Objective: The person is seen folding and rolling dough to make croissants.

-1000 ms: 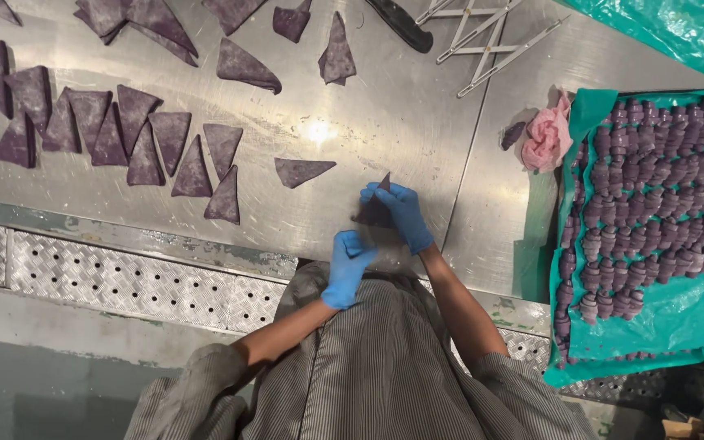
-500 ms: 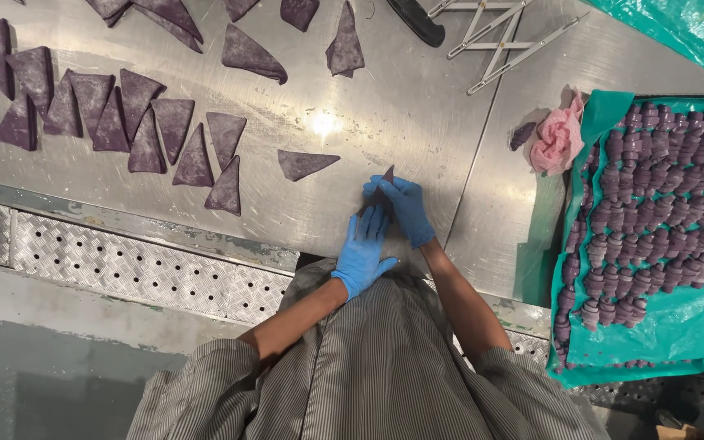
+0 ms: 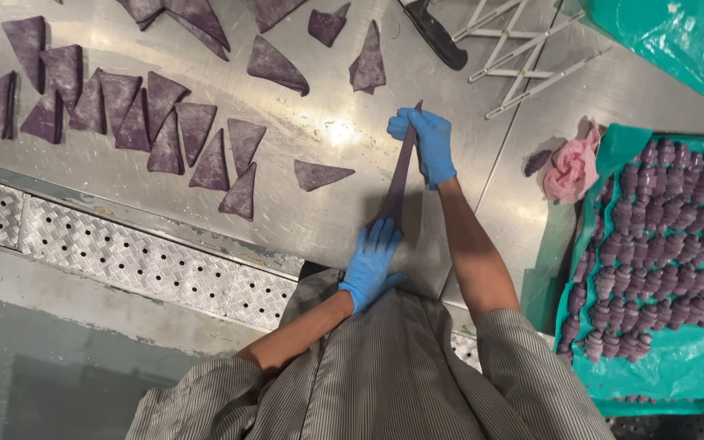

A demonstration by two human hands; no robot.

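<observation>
Both my hands wear blue gloves. My right hand pinches the far tip of a long purple dough triangle that lies stretched on the steel table. My left hand presses on the triangle's wide near end at the table's front edge. More purple dough triangles lie in overlapping rows to the left, and a single one rests just left of the stretched piece.
A tray lined with green plastic at the right holds several rows of rolled purple dough pieces. A pink cloth lies beside it. A metal expanding cutter and a black-handled knife sit at the back. A perforated steel ledge runs below the table.
My hands were close together on a small bunched piece of dough. Now they have drawn apart, the right one away from me, and the dough is pulled out into a long narrow triangle.
</observation>
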